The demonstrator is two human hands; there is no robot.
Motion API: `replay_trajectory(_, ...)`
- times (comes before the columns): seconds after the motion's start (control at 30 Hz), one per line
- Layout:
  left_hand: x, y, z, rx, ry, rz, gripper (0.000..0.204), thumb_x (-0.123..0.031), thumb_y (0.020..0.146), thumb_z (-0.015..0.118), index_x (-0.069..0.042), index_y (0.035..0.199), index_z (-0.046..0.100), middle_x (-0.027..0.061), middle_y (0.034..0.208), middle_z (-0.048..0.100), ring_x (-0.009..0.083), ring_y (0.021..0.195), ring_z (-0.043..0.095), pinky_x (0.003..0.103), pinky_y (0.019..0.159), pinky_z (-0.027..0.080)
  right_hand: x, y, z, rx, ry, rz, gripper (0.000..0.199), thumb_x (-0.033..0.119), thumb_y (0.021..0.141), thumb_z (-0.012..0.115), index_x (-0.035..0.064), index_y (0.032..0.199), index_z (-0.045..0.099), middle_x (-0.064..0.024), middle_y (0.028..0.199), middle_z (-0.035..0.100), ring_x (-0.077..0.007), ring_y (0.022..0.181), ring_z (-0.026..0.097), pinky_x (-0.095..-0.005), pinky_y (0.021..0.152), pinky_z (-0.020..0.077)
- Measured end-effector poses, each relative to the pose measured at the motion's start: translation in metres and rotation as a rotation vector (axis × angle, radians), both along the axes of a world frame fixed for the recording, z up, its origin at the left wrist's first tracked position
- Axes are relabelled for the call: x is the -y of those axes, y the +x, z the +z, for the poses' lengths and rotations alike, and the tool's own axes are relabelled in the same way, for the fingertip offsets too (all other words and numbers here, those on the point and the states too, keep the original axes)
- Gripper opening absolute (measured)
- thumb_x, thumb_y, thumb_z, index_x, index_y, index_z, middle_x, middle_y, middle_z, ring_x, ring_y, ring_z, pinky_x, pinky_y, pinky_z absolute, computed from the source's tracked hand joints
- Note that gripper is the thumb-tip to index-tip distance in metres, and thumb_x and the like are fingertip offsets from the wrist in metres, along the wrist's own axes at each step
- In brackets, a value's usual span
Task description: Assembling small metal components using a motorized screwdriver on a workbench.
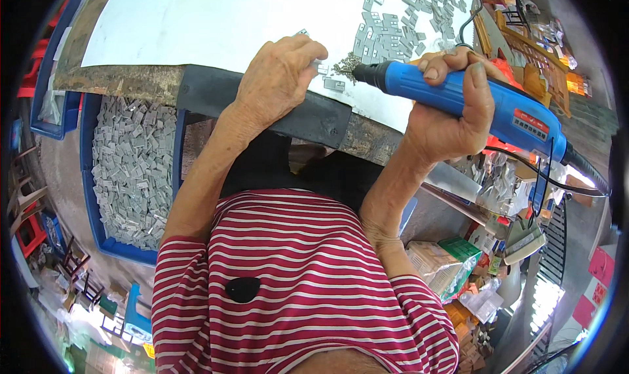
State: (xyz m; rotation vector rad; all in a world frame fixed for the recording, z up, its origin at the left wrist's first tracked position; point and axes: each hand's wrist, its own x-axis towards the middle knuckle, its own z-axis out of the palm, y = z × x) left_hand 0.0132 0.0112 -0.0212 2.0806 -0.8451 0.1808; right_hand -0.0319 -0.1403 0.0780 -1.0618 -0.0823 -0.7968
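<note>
My right hand [452,108] grips a blue electric rotary tool [472,95], its black tip pointing left over the table's front edge. My left hand [278,79] pinches a small grey metal piece [320,66] close to the tool's tip, with its fingers curled over the white tabletop [209,20]. A little heap of metal shavings [346,64] lies between hand and tool. More small grey metal pieces [386,33] are spread over the table behind it.
A blue crate [98,223] full of grey metal pieces sits on the floor to the left. The tool's black cord [576,171] runs off to the right. Cardboard boxes, bags and clutter [458,262] crowd the lower right. Red stools stand at far left.
</note>
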Motion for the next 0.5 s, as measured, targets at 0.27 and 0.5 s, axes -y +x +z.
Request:
replay_trajectory(0.27,0.009,-0.005,0.002,0.016,0.068,0.108,0.011,-0.004,0.072,0.059,-0.005,0.084,0.058,0.008,0.076,0.054,0.0227,0.073,0.054,0.034,0.066,0.041,-0.013,0.012,-0.001,-0.057,-0.077,0.021,0.019,0.002,0.072,0.059,-0.0065,0.088,0.052,-0.016,0.066,0.057,-0.0198,0.051,0.056,-0.0298,0.054,0.0473)
replay_trajectory(0.5,0.009,-0.005,0.004,-0.003,0.073,0.136,0.011,-0.007,0.071,0.061,-0.005,0.081,0.056,0.008,0.074,0.054,0.0235,0.072,0.053,0.035,0.065,0.039,-0.016,0.016,0.0,-0.119,-0.283,0.025,0.019,0.006,0.075,0.054,-0.0033,0.091,0.052,-0.0158,0.073,0.056,-0.0219,0.056,0.05,-0.0385,0.061,0.0407)
